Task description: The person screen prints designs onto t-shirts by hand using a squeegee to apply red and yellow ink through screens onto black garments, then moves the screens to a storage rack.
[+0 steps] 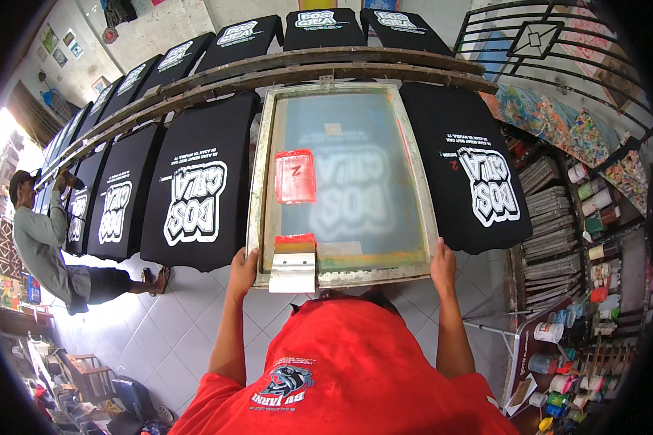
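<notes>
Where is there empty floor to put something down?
Bare tiles lie between the left forearm and the other person's feet. Tubs crowd the far right, and chairs crowd the lower left.

Two bare hands hold a big flat screen frame (370, 275) by its near corners, the left hand (244, 270) on one side and the right hand (442, 259) on the other. Just beside the left hand's grip, a shiny metal scraper (293, 281) rests on the near edge. Farther from that grip, a red patch (295, 177) sits on the see-through mesh (355, 116). Past the right hand lies a black shirt (429, 196) with white letters. Another printed shirt (221, 134) lies beyond the left hand. Far ahead of both hands, long rails (297, 68) run across. Well left of the grip stands a person in grey (47, 232).
</notes>
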